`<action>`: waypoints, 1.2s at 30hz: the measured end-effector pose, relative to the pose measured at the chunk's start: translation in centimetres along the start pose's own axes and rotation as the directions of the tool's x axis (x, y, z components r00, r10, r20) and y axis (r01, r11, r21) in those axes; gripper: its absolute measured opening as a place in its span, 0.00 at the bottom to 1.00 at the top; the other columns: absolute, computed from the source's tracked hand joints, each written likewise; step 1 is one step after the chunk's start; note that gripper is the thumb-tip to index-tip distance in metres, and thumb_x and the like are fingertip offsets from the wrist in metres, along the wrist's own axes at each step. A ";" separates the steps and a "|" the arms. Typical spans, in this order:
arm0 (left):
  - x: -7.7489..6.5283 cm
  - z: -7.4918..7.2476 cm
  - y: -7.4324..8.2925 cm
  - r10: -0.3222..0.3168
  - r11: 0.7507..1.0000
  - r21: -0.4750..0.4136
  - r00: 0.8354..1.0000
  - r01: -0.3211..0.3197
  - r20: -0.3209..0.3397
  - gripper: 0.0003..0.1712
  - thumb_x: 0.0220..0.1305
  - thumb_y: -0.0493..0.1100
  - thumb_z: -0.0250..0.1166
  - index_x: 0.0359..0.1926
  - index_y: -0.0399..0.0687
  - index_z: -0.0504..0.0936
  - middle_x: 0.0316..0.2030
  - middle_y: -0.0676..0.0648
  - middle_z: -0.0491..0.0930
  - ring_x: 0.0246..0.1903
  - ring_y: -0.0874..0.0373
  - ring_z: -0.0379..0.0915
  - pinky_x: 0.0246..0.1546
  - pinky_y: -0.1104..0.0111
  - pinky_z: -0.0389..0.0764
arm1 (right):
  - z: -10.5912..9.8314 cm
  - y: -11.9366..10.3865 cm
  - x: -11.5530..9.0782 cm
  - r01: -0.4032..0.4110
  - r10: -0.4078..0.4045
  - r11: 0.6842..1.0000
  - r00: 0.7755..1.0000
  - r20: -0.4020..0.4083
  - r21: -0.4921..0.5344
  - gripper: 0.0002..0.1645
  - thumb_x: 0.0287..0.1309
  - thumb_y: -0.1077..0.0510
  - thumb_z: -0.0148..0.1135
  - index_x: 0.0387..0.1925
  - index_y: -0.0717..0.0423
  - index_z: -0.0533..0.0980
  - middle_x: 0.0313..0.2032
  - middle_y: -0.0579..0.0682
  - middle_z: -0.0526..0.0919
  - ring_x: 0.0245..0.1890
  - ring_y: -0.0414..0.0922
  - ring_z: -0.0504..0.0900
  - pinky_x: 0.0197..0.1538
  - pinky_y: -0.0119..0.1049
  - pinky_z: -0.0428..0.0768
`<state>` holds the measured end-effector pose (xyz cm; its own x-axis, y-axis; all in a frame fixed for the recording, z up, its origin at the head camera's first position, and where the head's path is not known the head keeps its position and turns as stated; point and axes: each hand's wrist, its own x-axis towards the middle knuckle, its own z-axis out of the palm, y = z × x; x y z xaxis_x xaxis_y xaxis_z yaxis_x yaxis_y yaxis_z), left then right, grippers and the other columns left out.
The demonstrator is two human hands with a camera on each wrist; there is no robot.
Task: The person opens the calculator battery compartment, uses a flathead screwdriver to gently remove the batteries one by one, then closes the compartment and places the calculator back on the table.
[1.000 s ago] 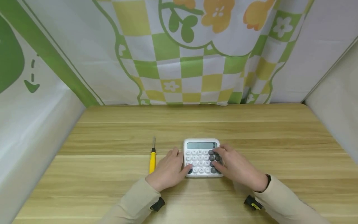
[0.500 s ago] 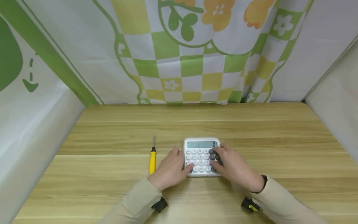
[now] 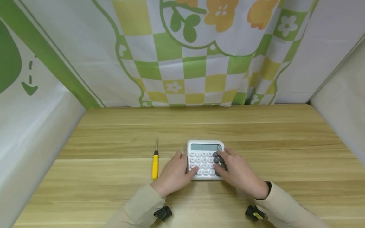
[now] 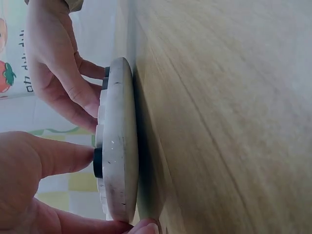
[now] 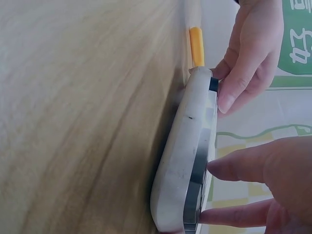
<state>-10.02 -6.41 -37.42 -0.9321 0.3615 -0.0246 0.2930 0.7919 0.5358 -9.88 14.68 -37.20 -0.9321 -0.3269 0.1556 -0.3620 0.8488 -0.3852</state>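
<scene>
1. A white, rounded-square plastic calculator (image 3: pixel 205 162) with white and dark grey keys lies on a light wood-grain table (image 3: pixel 114 139); only the head view shows its display (image 3: pixel 203 147), reading 0.
2. The left hand (image 3: pixel 175 172) grasps its left side, thumb on a dark corner key; the right hand (image 3: pixel 240 172), unclenched, rests an extended thumb and finger on dark keys, covering some.
3. The left wrist view alone catches a red tomato print (image 4: pixel 5 80) beyond.
4. In the right wrist view, the calculator partly blocks a yellow-handled screwdriver (image 3: pixel 155 166), seen whole from above, beside the left hand.
5. Green-and-yellow checked cloth (image 3: pixel 194 69) hangs behind.
</scene>
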 end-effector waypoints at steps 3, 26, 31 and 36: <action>0.0 0.0 0.1 0.002 1.000 -0.001 1.000 -0.002 -0.015 0.26 0.62 0.51 0.63 0.49 0.31 0.75 0.35 0.43 0.71 0.29 0.56 0.66 0.31 0.64 0.72 | 0.0 0.0 0.0 -0.002 0.002 1.000 1.000 0.001 0.002 0.24 0.55 0.55 0.68 0.50 0.67 0.78 0.50 0.69 0.77 0.39 0.57 0.83 0.41 0.50 0.82; -0.2 0.3 0.9 -0.078 0.979 -0.195 0.995 0.063 -0.067 0.30 0.64 0.47 0.62 0.58 0.28 0.68 0.42 0.40 0.72 0.35 0.53 0.70 0.39 0.60 0.77 | -0.5 -0.4 0.3 -0.122 0.115 0.991 0.985 0.127 0.046 0.33 0.59 0.45 0.64 0.62 0.56 0.72 0.59 0.69 0.70 0.47 0.61 0.79 0.46 0.56 0.79; -0.1 0.4 0.8 -0.068 0.966 -0.257 0.992 0.038 -0.109 0.29 0.63 0.44 0.63 0.59 0.29 0.68 0.47 0.37 0.72 0.42 0.50 0.72 0.46 0.57 0.77 | -0.5 -0.3 0.5 -0.144 0.129 0.986 0.979 0.155 0.085 0.33 0.61 0.45 0.62 0.63 0.57 0.70 0.61 0.69 0.68 0.53 0.63 0.76 0.51 0.58 0.76; 0.1 0.3 0.9 -0.058 0.950 -0.313 0.984 0.002 -0.169 0.26 0.62 0.41 0.63 0.57 0.30 0.70 0.50 0.36 0.72 0.49 0.48 0.70 0.52 0.54 0.73 | -0.7 -0.4 0.8 -0.148 0.124 0.981 0.976 0.178 0.128 0.33 0.62 0.46 0.61 0.64 0.58 0.69 0.62 0.70 0.66 0.53 0.61 0.76 0.52 0.58 0.76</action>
<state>-9.76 -5.49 -37.19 -0.9700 0.2267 0.0874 0.2095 0.5986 0.7732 -10.46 14.42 -36.31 -0.9560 -0.2875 -0.0577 -0.2177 0.8279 -0.5169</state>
